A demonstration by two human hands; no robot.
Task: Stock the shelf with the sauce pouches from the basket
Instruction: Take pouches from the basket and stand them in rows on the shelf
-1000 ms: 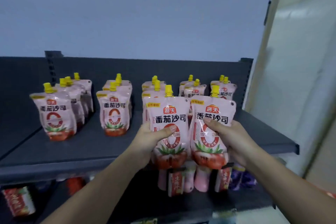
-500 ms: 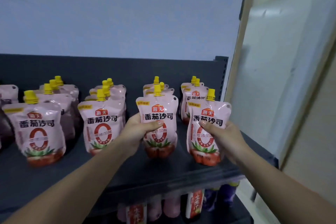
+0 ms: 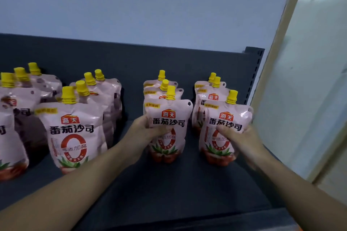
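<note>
Each hand grips 1 pink pouch on the dark shelf [image 3: 169, 189]: left hand [image 3: 148, 133] holds the middle pouch [image 3: 169, 118], right hand [image 3: 242, 139] the right pouch [image 3: 225, 118].

A: Backdrop?
B: A plain pale blue-grey painted wall [image 3: 150, 5], matte, fills the upper half of the view.
A: Furniture?
B: One dark grey metal shelf [image 3: 178, 189] with a flat deck. A low dark grey back panel [image 3: 131, 58] stands upright against the wall, and a slotted dark metal upright post [image 3: 255, 73] is at its right end.
A: Right of that?
B: A cream-coloured vertical frame strip [image 3: 277, 62] just beside the post, tilted in the wide-angle view. Beyond it, a pale whitish-green flat panel [image 3: 319, 80] with a faint sheen.
A: Light?
B: Soft, cool and even. Shadows on the deck are weak. I cannot tell the source.
</note>
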